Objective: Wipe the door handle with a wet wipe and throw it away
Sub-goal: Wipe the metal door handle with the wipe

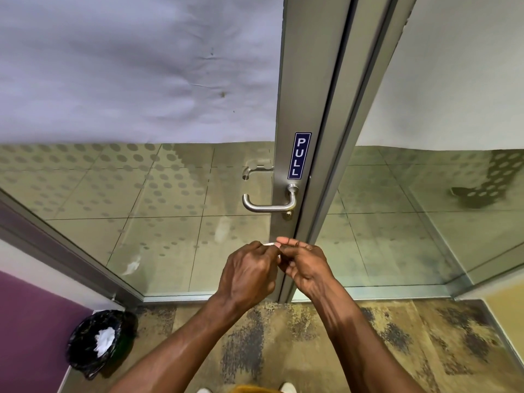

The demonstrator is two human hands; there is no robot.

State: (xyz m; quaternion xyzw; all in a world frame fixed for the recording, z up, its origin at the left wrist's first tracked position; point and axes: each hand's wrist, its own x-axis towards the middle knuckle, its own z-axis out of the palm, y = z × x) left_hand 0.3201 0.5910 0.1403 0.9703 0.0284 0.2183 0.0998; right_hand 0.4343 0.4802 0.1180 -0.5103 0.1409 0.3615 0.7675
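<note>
- Both hands meet just below the door handle, and pinched between them is a small white wet wipe (pixel 272 245); only a thin sliver shows between the fingertips, the rest hidden behind the knuckles.
- The left hand (pixel 249 272) is curled closed with thumb and fingers nipping the near-left edge of the wipe; the right hand (pixel 304 265) is likewise closed on the opposite edge, its fingertips raised toward the door.
- Judging by its look, the wipe is light, limp and damp: it should fold or cling to itself easily, so it is best taken by two edges and spread flat, or bunched into a pad in one palm.
- Both forearms come up from the near edge and converge, wrists bent slightly inward, backs of the hands facing the camera.
- The door handle (pixel 268 204), a brushed metal lever, sits directly beyond the hands on the door frame (pixel 300 80), untouched; smooth and rigid, it should let the wipe slide along it.
- A PULL sign (pixel 299 156) is fixed above the lever.
- Low at the near left stands a bin (pixel 95 343) lined in black, with white crumpled waste inside, well apart from the hands.
</note>
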